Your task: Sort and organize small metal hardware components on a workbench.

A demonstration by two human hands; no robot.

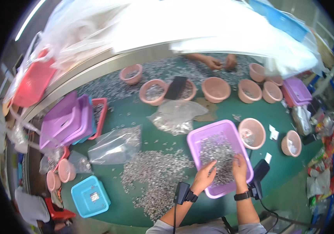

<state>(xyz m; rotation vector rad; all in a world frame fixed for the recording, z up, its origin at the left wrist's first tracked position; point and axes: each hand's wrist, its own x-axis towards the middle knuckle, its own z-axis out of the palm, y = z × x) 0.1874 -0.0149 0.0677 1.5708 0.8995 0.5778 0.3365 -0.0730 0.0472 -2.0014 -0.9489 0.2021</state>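
A purple rectangular tray [191,142] stands at the table's near right, holding a heap of small grey metal pieces [217,150]. My left hand [204,177] is over its near left edge, thumb and fingers apart and nothing visible in it. My right hand [239,168] reaches in along the right side, palm turned inward, fingers stretched out at the heap; its inner side is partly hidden. Both wrists wear dark straps with small black devices. To the left of the tray, a wide loose pile of similar pieces [155,177] lies on the green tabletop [126,210].
A pink bowl [252,133] stands right of the tray, and several more line the far side. Clear plastic bags [116,145], a blue basin [91,196] and stacked purple trays [59,124] are leftward. Across the table, another person's hands [221,62] work over scattered pieces.
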